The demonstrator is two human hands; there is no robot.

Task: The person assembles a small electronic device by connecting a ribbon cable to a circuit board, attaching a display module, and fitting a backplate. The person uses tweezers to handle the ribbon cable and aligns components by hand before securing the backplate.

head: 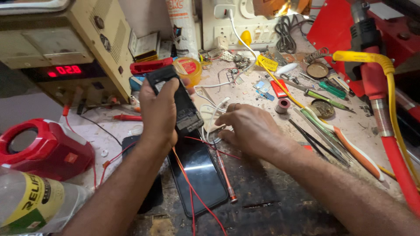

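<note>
Left grip (158, 114) clenched round the dark slim phone board (177, 102) at centre frame; I judge it light, stiff, fragile, best held by edges. Right grip (250, 129) rests released, fingers spread on the bench (262, 192).

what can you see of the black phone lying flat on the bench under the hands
The black phone is a slim slab with a glossy dark screen facing up, unlit, catching a streak of light. It lies flat on the worn dark bench, long axis running away from the camera. Thin red wires cross it, and a red-tipped probe lies along its right edge. Its top end is hidden under the left hand.
</note>
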